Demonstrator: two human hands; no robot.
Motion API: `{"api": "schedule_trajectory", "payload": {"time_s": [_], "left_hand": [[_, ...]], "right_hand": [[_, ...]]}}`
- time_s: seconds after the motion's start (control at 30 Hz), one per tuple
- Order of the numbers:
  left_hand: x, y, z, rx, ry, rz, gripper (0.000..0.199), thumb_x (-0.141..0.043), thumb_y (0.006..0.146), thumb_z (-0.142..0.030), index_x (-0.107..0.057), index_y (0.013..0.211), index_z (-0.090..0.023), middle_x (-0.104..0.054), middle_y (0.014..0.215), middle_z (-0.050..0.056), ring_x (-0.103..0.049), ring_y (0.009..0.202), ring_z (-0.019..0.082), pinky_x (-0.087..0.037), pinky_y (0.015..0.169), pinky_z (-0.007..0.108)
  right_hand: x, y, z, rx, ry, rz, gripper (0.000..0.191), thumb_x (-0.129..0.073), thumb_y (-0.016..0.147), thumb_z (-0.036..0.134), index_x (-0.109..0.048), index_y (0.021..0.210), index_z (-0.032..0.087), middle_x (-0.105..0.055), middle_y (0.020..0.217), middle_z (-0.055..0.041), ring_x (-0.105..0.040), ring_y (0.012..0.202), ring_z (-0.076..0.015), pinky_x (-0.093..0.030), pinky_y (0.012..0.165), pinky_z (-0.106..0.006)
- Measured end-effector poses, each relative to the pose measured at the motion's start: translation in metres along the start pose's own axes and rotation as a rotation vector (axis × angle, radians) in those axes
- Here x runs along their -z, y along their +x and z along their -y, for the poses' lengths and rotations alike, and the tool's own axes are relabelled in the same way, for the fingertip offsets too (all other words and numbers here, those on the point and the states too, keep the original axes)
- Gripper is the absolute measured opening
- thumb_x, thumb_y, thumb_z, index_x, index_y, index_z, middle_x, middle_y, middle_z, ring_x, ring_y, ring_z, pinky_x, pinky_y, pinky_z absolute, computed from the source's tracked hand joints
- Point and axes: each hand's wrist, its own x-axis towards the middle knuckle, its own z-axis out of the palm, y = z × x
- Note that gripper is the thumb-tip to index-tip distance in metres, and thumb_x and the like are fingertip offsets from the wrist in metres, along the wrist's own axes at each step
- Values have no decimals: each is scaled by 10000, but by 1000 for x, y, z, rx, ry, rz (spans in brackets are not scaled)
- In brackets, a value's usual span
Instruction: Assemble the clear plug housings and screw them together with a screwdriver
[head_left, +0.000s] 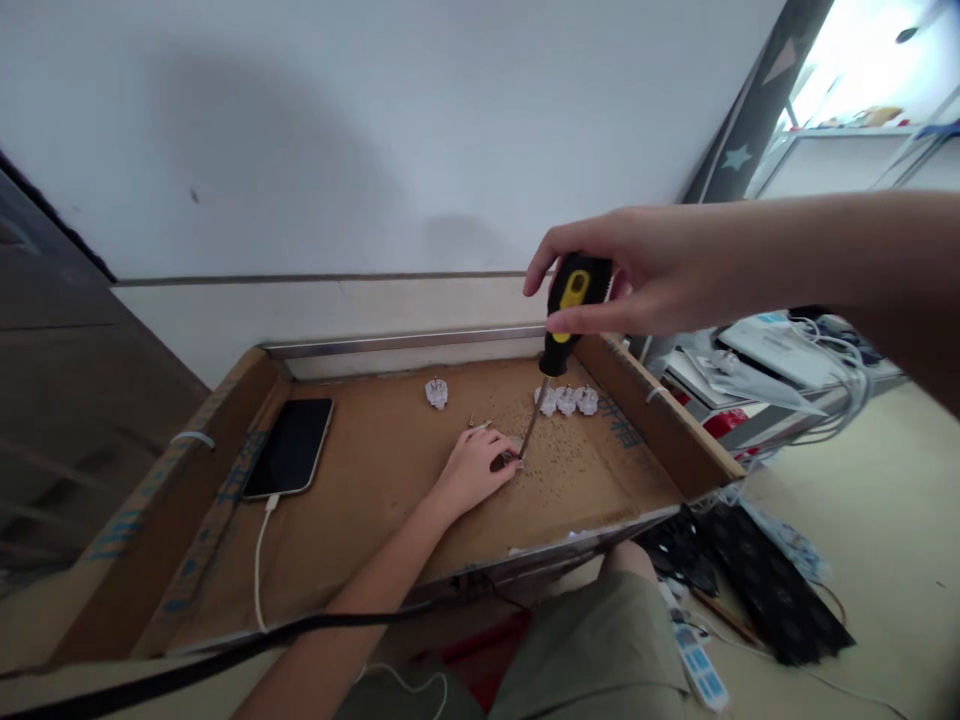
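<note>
My right hand [611, 270] grips the black and yellow handle of a screwdriver [576, 300], whose shaft slants down to my left hand's fingertips. Pressed low on the cardboard, my left hand [480, 465] pinches a small pale part [519, 462] right at the screwdriver tip; the fingers partly hide it. Behind the shaft, several clear-white plug pieces [586, 401] sit in a row. One more plug piece [436, 393] lies farther left. Many tiny screws [559, 450] are scattered to the right of my left hand.
The cardboard tray [697, 455] has raised side walls. A black phone [291, 448] with a white cable lies at its left. A dark cable [315, 622] crosses near the front edge. A power strip [701, 668] lies on the floor at right; a cluttered shelf stands beyond.
</note>
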Motion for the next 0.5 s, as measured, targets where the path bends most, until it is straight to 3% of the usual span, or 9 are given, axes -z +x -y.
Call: {"api": "schedule_trajectory", "payload": {"time_s": [0.13, 0.2, 0.27, 0.37, 0.43, 0.47, 0.5], "left_hand": [[0, 1, 0, 8, -6, 0, 80, -569, 836, -287, -615, 875, -235, -645, 999, -16, -547, 999, 166, -319, 929, 338], [-1, 1, 0, 9, -3, -3, 81, -567, 838, -289, -616, 873, -234, -646, 989, -17, -546, 997, 166, -318, 929, 336], [-2, 1, 0, 7, -3, -10, 81, -566, 839, -288, -615, 871, -232, -646, 979, -22, -549, 988, 160, -313, 938, 332], [-2, 1, 0, 10, -9, -19, 75, -576, 829, -284, -614, 866, -231, -650, 970, -25, -555, 975, 159, -308, 949, 337], [-1, 0, 1, 14, -18, -18, 75, -587, 817, -281, -615, 868, -233, -652, 974, -21, -556, 978, 166, -311, 945, 343], [-1, 0, 1, 14, -24, -13, 80, -596, 808, -281, -617, 870, -235, -652, 976, -20, -555, 982, 169, -314, 940, 344], [-1, 0, 1, 15, -30, -10, 82, -603, 801, -279, -619, 870, -237, -653, 979, -21, -555, 985, 170, -317, 934, 343]], "right_hand": [[-13, -4, 15, -110, -171, -347, 400, -663, 699, 539, -537, 674, 160, -320, 430, 32, -245, 395, -40, -102, 430, -227], [-18, -5, 23, -151, -250, -453, 419, -716, 661, 497, -483, 603, 154, -296, 452, 16, -263, 450, -58, -108, 469, -237], [-16, -4, 22, -102, -231, -416, 351, -758, 625, 436, -539, 670, 166, -426, 561, -3, -336, 515, -69, -159, 491, -230], [-6, -4, 10, -3, -67, -152, 365, -758, 625, 381, -623, 937, 248, -573, 787, 3, -406, 549, -64, -228, 501, -222], [-3, -5, 6, -14, 6, -41, 332, -722, 664, 415, -648, 945, 254, -578, 731, 4, -400, 516, -63, -227, 491, -223], [-4, -6, 7, -41, 34, -53, 301, -722, 657, 441, -667, 864, 231, -553, 651, 2, -379, 498, -63, -211, 488, -223], [-7, -7, 9, -73, 97, -161, 296, -755, 607, 448, -666, 747, 203, -508, 571, 2, -354, 489, -62, -191, 491, -220]]}}
